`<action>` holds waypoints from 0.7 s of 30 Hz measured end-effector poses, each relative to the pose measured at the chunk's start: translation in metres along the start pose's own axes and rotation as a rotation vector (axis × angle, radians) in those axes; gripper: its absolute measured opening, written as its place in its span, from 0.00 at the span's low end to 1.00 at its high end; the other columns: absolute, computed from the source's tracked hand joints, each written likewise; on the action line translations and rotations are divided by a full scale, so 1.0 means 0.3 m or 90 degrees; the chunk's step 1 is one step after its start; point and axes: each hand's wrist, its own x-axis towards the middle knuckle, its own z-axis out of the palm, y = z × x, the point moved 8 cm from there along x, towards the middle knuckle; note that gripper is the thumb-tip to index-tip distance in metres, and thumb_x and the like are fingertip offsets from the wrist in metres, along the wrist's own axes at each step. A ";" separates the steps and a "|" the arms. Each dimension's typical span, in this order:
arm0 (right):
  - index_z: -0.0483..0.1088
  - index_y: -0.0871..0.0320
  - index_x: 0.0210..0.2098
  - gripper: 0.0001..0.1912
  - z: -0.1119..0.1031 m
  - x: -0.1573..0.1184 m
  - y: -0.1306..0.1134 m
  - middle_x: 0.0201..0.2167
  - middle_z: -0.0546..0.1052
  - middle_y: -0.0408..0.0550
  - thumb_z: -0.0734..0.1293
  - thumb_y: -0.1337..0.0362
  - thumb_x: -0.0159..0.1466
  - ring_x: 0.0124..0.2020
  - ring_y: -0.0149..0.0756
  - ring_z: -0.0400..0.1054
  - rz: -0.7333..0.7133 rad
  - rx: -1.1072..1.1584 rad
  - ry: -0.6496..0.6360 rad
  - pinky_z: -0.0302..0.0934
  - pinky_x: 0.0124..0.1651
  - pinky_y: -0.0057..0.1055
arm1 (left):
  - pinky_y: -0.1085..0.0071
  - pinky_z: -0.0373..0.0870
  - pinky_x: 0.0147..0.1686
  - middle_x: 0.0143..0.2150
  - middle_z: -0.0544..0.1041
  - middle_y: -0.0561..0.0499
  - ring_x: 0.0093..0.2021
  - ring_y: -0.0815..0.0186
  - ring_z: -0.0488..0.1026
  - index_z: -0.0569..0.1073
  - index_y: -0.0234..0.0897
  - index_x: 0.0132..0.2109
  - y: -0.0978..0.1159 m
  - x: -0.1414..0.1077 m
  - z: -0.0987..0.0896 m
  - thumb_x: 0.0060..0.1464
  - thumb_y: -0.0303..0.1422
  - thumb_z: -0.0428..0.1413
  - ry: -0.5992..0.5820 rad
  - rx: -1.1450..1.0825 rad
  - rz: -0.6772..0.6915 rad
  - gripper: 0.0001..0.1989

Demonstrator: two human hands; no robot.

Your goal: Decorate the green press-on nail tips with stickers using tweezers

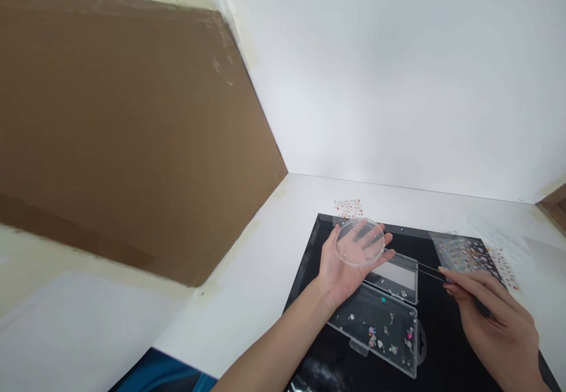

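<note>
A white tabletop point(247, 280) meets a white wall point(375, 73), with a brown cardboard sheet point(110, 127) standing at the left. On the tabletop lies a black mat point(435, 303). At the mat's top edge, the left hand point(340, 268) lies open, palm up, fingers spread, a round clear dish point(360, 242) resting flat on it, a steady, level base. At the mat's right, the right hand point(495, 321) pinches tweezers point(420, 265) like a pen, a light, controlled hold. Their long axis runs almost level across the mat, tips pointing left at the dish's rim. At the mat's centre sits an open clear case point(375, 330) scattered with small sparkly charms.
</note>
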 end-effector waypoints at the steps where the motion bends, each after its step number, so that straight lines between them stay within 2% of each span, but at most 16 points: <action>1: 0.81 0.49 0.47 0.10 0.002 0.000 0.002 0.32 0.81 0.39 0.66 0.65 0.78 0.28 0.27 0.77 -0.001 0.004 -0.003 0.68 0.33 0.23 | 0.35 0.64 0.71 0.50 0.82 0.33 0.47 0.44 0.84 0.72 0.30 0.54 0.001 0.000 -0.001 0.77 0.47 0.40 -0.004 -0.004 0.002 0.26; 5: 0.81 0.48 0.48 0.11 0.012 -0.005 0.009 0.34 0.81 0.40 0.66 0.65 0.77 0.29 0.28 0.78 -0.009 0.020 -0.020 0.69 0.33 0.23 | 0.40 0.72 0.63 0.51 0.82 0.33 0.47 0.44 0.84 0.73 0.30 0.53 0.001 0.000 0.003 0.77 0.47 0.41 -0.020 -0.009 0.007 0.26; 8: 0.82 0.48 0.48 0.11 0.014 -0.008 0.010 0.34 0.82 0.40 0.66 0.65 0.77 0.28 0.28 0.78 -0.005 0.027 -0.018 0.70 0.34 0.23 | 0.41 0.73 0.61 0.50 0.82 0.33 0.46 0.44 0.84 0.74 0.30 0.53 0.000 -0.002 0.007 0.77 0.48 0.40 -0.009 0.000 0.013 0.27; 13: 0.83 0.47 0.46 0.11 0.010 -0.002 0.010 0.34 0.82 0.40 0.67 0.64 0.77 0.28 0.29 0.78 0.006 0.029 -0.013 0.70 0.33 0.24 | 0.37 0.69 0.67 0.49 0.83 0.33 0.45 0.44 0.85 0.75 0.31 0.51 0.004 -0.007 0.013 0.77 0.51 0.40 0.009 0.028 0.030 0.29; 21: 0.81 0.49 0.47 0.11 0.005 -0.006 0.016 0.32 0.81 0.40 0.66 0.63 0.79 0.28 0.28 0.76 -0.011 -0.019 -0.020 0.68 0.33 0.23 | 0.35 0.63 0.72 0.50 0.84 0.33 0.47 0.44 0.85 0.74 0.31 0.53 0.020 -0.010 0.001 0.78 0.49 0.40 0.018 0.010 0.039 0.27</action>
